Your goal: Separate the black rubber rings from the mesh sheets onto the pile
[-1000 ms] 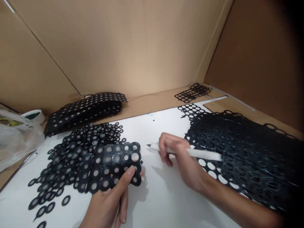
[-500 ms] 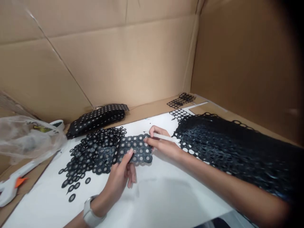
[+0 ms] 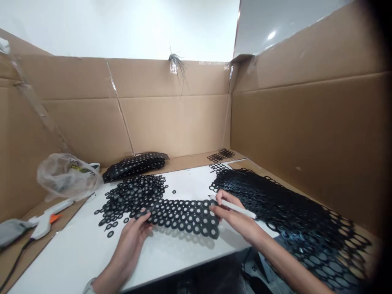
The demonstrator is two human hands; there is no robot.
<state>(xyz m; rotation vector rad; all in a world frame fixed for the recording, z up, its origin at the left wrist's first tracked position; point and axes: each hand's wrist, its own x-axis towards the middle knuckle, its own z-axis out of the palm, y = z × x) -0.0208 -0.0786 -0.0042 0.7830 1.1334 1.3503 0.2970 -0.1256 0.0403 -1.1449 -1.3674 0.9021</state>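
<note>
A black sheet of joined round discs with pale centres [image 3: 183, 216] is stretched out above the white board. My left hand [image 3: 130, 237] grips its left end between thumb and fingers. At the other end, my right hand [image 3: 232, 212] is closed around a slim white pen-like tool [image 3: 240, 209] with a dark pointed tip, its fingers also touching the sheet's right edge. Whether that tool is a pen or a blade I cannot tell. Behind my left hand lies a heap of loose black discs [image 3: 134, 194]. One separate disc [image 3: 174, 191] rests on the board behind the sheet.
Black ring-hole netting [image 3: 263, 196] is piled on the right, with smaller netting pieces [image 3: 221, 155] at the back. A dotted black bundle [image 3: 134, 165], a clear plastic bag [image 3: 65, 179] and a white glue gun [image 3: 45, 220] are on the left. Cardboard walls [image 3: 174, 118] enclose the table.
My view has tilted up, showing the wall tops. The sheet, bunched between my hands before, is now spread out lengthwise. My left hand has shifted to its left end; my right hand keeps the white tool.
</note>
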